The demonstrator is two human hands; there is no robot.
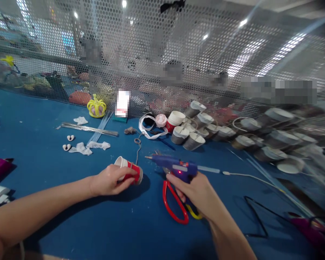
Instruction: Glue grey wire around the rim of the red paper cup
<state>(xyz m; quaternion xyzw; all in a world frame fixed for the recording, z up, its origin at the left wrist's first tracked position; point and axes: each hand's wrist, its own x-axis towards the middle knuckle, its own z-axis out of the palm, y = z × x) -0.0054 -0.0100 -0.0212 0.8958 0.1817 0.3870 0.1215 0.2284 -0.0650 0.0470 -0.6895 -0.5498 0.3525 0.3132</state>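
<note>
My left hand is closed around a red paper cup that lies on its side on the blue table, its white mouth turned to the left. My right hand grips a blue hot glue gun with a lit red light, its nozzle pointing left toward the cup's base. A glue stick pokes out of the gun's back. Red-handled scissors lie on the table under my right hand.
Several grey-wrapped paper cups lie heaped at the back right by a perforated metal screen. A yellow crown, metal rods, white lace scraps, white ribbon and string lie behind. A black cord runs at the right.
</note>
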